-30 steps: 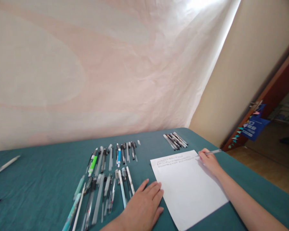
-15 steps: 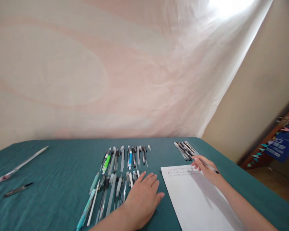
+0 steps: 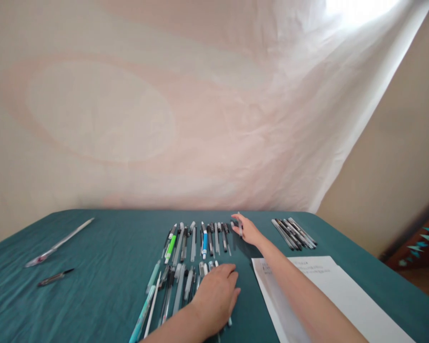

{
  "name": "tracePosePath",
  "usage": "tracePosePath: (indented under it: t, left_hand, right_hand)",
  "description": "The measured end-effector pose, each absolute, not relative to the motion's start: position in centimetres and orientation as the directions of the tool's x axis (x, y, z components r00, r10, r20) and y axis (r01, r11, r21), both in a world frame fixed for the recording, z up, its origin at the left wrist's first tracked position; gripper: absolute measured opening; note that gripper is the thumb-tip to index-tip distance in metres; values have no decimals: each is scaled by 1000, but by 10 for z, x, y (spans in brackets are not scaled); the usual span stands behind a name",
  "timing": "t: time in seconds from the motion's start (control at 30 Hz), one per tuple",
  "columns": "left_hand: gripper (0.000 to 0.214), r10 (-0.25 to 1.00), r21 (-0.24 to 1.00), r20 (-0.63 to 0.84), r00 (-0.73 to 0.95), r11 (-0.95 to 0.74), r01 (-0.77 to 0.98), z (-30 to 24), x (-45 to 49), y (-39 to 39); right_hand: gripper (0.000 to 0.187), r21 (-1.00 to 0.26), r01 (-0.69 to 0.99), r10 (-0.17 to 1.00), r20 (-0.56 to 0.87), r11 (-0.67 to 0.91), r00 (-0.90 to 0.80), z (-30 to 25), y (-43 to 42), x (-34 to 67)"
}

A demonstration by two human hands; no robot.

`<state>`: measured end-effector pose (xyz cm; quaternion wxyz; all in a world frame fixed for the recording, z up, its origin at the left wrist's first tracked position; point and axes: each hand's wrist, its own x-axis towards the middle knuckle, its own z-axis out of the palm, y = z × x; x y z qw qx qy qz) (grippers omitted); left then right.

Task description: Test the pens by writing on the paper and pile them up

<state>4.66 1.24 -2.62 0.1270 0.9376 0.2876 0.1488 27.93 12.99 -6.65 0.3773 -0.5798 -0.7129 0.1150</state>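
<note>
My right hand [image 3: 248, 230] reaches across the teal table [image 3: 103, 281] to the right end of the far row of pens [image 3: 200, 237]. Its fingers are pinched round a thin pen [image 3: 240, 226] that stands nearly upright beside that row. My left hand [image 3: 216, 294] lies flat, fingers stretched, on the right end of the near row of pens [image 3: 171, 286]. A white sheet of paper [image 3: 346, 300] with a few lines of small writing at its top lies under my right forearm.
A separate bunch of dark pens [image 3: 293, 233] lies at the far right of the table. At the left lie a long clear pen [image 3: 59, 243] and a short dark pen [image 3: 55, 277]. A pale cloth backdrop [image 3: 164, 105] hangs behind the table.
My right hand has left the top of the paper and moved left with the pen to the end of the far pen row. The view has swung left; my left hand has stayed put.
</note>
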Motion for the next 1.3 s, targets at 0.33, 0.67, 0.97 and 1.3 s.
tracePosePath:
  t: [0.33, 0.67, 0.97, 1.3]
  left_hand:
    - [32, 562, 345, 209, 800, -808, 478, -24, 47, 10]
    - [22, 816, 848, 253, 520, -446, 286, -28, 51, 20]
    - [19, 839, 986, 154, 522, -162, -30, -35, 55, 31]
    - [27, 932, 907, -60, 358, 201, -371, -27, 51, 44]
  right_hand:
    - [36, -662, 706, 929, 370, 251, 17, -61, 96, 268]
    - [30, -711, 586, 882, 471, 388, -12, -43, -13, 211]
    - [37, -458, 639, 719, 659, 618, -223, -48, -20, 198]
    - [45, -241, 716, 644, 675, 655, -361, -37, -34, 203]
